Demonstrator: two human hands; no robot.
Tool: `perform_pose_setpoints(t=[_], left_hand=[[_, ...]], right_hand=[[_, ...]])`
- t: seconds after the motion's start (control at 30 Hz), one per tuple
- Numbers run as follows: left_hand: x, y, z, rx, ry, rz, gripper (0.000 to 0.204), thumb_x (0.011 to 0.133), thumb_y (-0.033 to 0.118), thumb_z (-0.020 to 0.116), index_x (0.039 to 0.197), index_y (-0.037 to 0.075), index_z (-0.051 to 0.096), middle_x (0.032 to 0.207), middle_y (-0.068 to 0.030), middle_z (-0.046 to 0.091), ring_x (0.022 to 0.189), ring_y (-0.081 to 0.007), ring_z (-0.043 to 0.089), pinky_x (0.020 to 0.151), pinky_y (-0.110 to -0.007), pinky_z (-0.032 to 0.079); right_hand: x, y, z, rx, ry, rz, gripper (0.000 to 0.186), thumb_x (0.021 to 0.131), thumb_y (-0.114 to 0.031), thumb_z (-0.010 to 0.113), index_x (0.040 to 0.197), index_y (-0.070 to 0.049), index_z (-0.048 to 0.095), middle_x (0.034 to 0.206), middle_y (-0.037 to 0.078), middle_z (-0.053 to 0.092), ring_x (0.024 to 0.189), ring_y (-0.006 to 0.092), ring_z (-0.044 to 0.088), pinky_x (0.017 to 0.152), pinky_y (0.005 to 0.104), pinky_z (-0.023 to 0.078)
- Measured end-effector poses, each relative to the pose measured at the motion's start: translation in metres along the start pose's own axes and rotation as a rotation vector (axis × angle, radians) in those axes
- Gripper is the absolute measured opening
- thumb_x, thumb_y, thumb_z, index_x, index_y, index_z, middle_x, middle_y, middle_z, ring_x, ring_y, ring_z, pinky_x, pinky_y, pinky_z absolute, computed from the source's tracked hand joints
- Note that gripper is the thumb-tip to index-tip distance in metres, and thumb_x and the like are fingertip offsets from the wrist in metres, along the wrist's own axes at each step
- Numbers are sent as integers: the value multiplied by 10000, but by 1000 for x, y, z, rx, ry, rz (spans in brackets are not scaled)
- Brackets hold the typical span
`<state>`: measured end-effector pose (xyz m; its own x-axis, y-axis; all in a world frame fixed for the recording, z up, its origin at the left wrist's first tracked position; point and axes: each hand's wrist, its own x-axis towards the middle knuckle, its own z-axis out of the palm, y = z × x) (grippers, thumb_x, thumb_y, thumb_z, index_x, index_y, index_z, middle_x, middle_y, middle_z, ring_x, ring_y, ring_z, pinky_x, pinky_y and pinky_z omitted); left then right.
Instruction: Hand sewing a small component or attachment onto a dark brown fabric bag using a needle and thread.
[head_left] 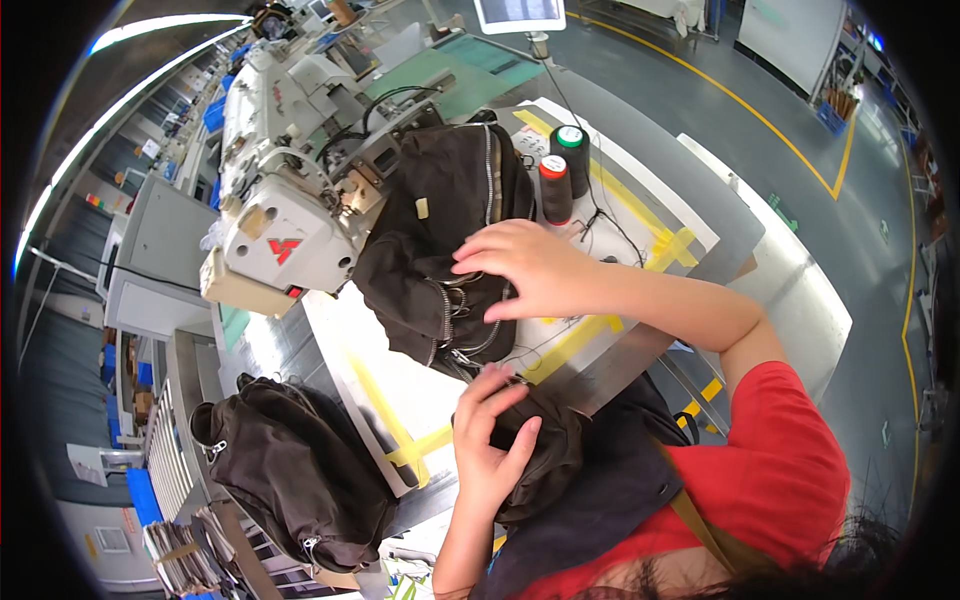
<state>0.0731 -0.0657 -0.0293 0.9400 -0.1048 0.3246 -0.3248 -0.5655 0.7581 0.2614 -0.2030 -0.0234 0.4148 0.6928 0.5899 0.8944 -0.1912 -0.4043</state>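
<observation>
A black fabric bag with metal zippers [410, 240] lies on the white work surface [340, 335], close beside a sewing machine head [285, 235]. My right hand [525, 265] reaches over the bag's near right side, fingers curved and thumb apart, with a gap between them. Lower down, my left hand [490, 440] has its fingers and thumb spread beside a dark fabric bundle [550, 460] near my lap. Whether the palm touches that bundle cannot be made out. Another black zippered bag [300, 475] rests at the left, apart from both hands.
Two dark thread spools, one green-topped [570, 160] and one red-topped [555, 195], stand right of the bag. Loose thread runs near them. Yellow tape [570, 345] marks the white surface. A screen [520, 15] stands at the far edge.
</observation>
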Motion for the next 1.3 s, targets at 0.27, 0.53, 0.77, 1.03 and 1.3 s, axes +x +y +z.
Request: perform_pose_setpoints(t=[0.27, 0.53, 0.77, 1.03, 1.3], left_hand=[[-33, -4, -14, -171, 316, -197, 358, 817, 232, 569, 1090, 1, 545, 1230, -186, 483, 1172, -309, 439, 988, -393, 323], [-24, 1, -21, -288, 422, -104, 386, 843, 286, 541, 1088, -11, 545, 1216, -192, 495, 1177, -301, 437, 986, -391, 324], [-9, 16, -37, -118, 781, 95, 976, 674, 457, 734, 1356, 16, 194, 1436, -196, 172, 1311, -326, 241, 1026, -457, 264], [-11, 11, -45, 249, 792, -42, 606, 758, 226, 642, 1278, 20, 409, 1432, -177, 244, 1311, -330, 252, 1053, -445, 202], [-17, -22, -36, -479, 965, -234, 488, 776, -76, 521, 1230, 67, 417, 1178, -101, 443, 1041, -193, 471, 907, -318, 394]], right_hand=[[20, 11, 37, -53, -133, 1, 653, 708, -237, 700, 1277, -85, 419, 1197, 137, 516, 1151, 323, 449, 959, 428, 342], [66, -22, -13, 273, 317, 64, 306, 703, 29, 607, 993, -70, 619, 1033, 101, 614, 933, 274, 590, 769, 344, 471], [43, -88, -21, 189, 356, -331, 396, 607, 92, 626, 942, -119, 632, 1083, 91, 602, 990, 275, 584, 773, 344, 481], [12, -103, 40, 533, 15, -149, 404, 684, -119, 707, 1073, -99, 599, 1122, 122, 575, 1025, 286, 555, 851, 370, 463], [29, -89, 49, 547, 15, -482, 203, 750, -18, 612, 948, -61, 610, 1100, 58, 592, 1093, 264, 524, 821, 383, 458]])
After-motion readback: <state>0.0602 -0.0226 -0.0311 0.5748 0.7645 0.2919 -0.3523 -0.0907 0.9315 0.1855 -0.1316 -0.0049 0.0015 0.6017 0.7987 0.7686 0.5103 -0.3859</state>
